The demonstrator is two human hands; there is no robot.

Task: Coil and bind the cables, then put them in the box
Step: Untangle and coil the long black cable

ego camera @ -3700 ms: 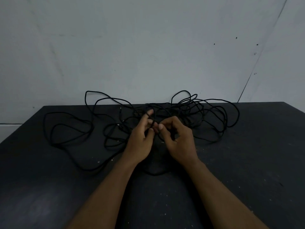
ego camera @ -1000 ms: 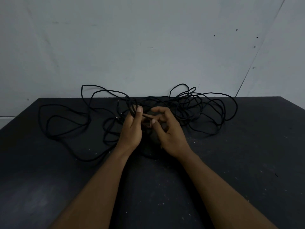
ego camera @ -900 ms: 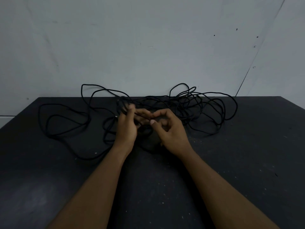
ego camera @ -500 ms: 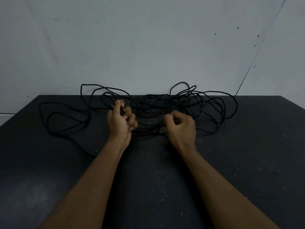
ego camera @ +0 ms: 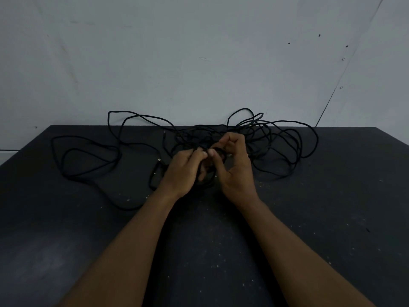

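Note:
A long black cable [ego camera: 285,138] lies in loose tangled loops across the far half of the dark table [ego camera: 332,218], spreading left and right. My left hand [ego camera: 181,171] and my right hand [ego camera: 234,165] meet at the middle of the tangle, fingertips almost touching. Both have curled fingers holding a small bunch of cable loops [ego camera: 208,176] between them. The cable strands under the palms are hidden. No box is in view.
A pale wall stands right behind the table's far edge, and some loops [ego camera: 115,116] lean up against it. Small light specks dot the tabletop. The table's left corner [ego camera: 51,129] and right corner are in view.
Half a second ago my hands were apart, each a fist on the cable. They have come back together at the centre and sit a little nearer to me, holding gathered loops.

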